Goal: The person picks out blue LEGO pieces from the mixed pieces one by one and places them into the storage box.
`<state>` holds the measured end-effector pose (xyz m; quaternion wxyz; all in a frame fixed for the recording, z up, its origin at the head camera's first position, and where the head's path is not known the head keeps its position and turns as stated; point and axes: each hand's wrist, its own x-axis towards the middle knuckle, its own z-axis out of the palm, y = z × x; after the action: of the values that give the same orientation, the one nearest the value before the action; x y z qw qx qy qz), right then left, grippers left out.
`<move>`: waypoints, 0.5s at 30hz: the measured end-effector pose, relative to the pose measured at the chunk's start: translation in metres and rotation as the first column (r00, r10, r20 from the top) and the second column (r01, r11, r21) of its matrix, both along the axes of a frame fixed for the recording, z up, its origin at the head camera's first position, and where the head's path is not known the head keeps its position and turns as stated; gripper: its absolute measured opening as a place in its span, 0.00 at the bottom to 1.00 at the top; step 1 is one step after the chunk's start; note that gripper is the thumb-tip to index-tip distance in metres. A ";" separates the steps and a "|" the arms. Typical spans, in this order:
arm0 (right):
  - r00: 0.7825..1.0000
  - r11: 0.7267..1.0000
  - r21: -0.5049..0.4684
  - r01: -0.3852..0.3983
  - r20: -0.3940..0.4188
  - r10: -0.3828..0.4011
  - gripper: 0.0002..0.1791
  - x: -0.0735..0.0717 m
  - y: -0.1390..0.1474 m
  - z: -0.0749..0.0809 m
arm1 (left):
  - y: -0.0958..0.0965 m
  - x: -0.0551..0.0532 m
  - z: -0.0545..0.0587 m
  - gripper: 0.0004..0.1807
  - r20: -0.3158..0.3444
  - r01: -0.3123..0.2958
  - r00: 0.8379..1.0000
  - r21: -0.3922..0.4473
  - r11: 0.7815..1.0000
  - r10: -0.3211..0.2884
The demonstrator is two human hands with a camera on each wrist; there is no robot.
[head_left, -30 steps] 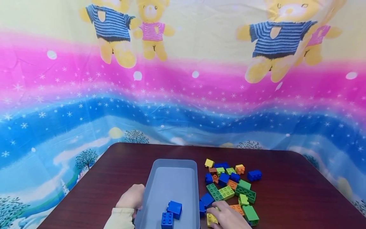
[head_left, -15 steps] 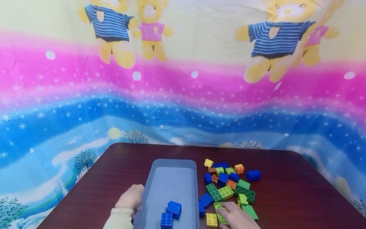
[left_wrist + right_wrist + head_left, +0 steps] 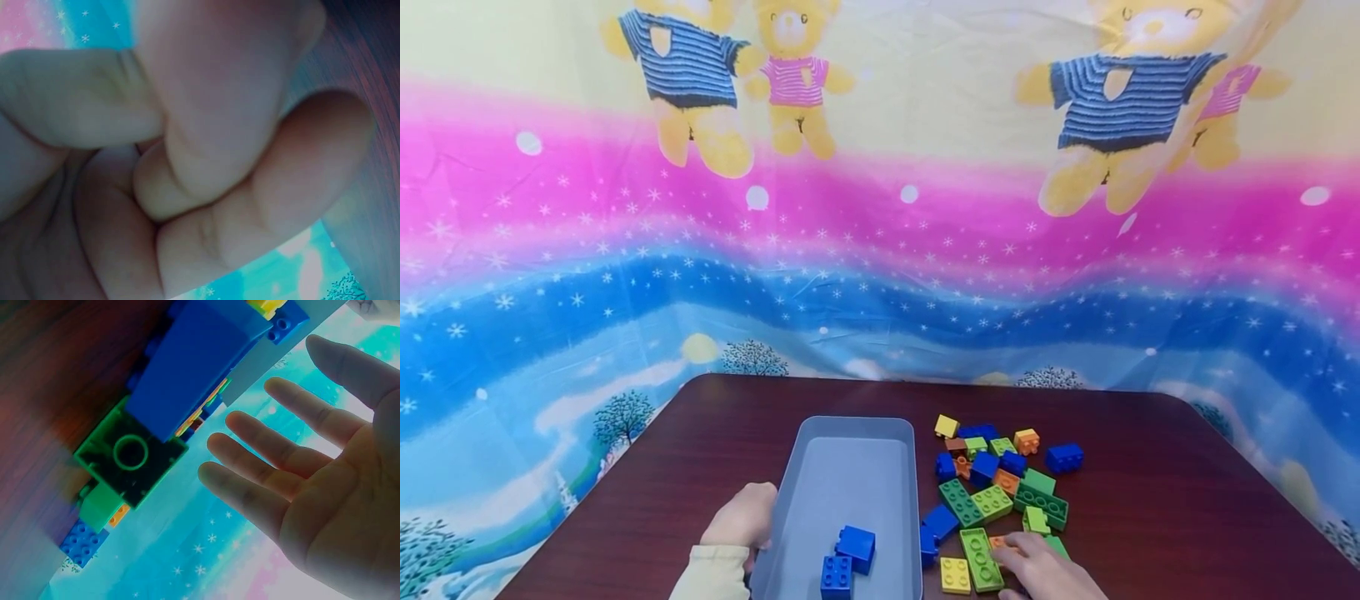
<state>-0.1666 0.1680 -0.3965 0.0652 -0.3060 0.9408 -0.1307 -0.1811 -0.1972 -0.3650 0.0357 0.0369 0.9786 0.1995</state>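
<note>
Over the near end of the brick pile, my right hand (image 3: 1048, 571) hovers palm down, fingers extended and spread. Its fingertips are at an orange brick (image 3: 997, 542), mostly covered; contact cannot be told. Left of them lie a light green brick (image 3: 981, 560) and a yellow brick (image 3: 955, 575). In the right wrist view the right hand (image 3: 325, 469) holds nothing; a blue brick (image 3: 194, 369) and a green brick (image 3: 131, 453) lie beyond the fingertips. My left hand (image 3: 743, 517) is beside the grey tray's left wall, fingers curled. The left wrist view shows those curled fingers (image 3: 212, 187) without any object.
The grey tray (image 3: 842, 467) holds two blue bricks (image 3: 856, 546) near its front. Right of it are several mixed bricks, including a dark green brick (image 3: 958, 502) and a lone blue brick (image 3: 1064, 457). A printed curtain (image 3: 880, 250) hangs behind the dark table (image 3: 1165, 492).
My right hand has shifted right, away from the yellow brick and past the light green brick, uncovering both. It now hides more of the green brick at right. The left hand has stayed put.
</note>
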 end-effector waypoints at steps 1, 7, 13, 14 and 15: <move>1.000 1.000 -0.001 0.011 0.006 -0.011 0.19 0.000 0.001 0.000 | 0.000 0.000 0.000 0.13 -0.001 -0.001 1.000 0.000 1.000 0.001; 0.999 0.999 -0.014 0.041 0.011 -0.041 0.20 0.002 0.009 -0.003 | 0.000 0.000 0.000 0.13 -0.002 0.002 1.000 -0.002 1.000 -0.002; 0.997 0.998 -0.023 0.060 0.045 -0.059 0.23 0.000 0.017 -0.005 | 0.000 0.000 0.001 0.13 -0.008 0.006 1.000 0.000 1.000 -0.006; 0.996 0.997 -0.018 0.070 0.058 -0.069 0.24 -0.001 0.019 -0.005 | 0.000 0.000 0.001 0.13 -0.006 0.005 1.000 0.002 1.000 -0.004; 0.994 0.997 -0.014 0.080 0.069 -0.079 0.25 -0.001 0.020 -0.006 | 0.000 0.000 0.001 0.13 -0.003 0.005 1.000 0.003 1.000 -0.005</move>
<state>-0.1676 0.1878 -0.4023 0.0897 -0.2643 0.9482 -0.1516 -0.1807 -0.1970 -0.3643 0.0345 0.0396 0.9782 0.2009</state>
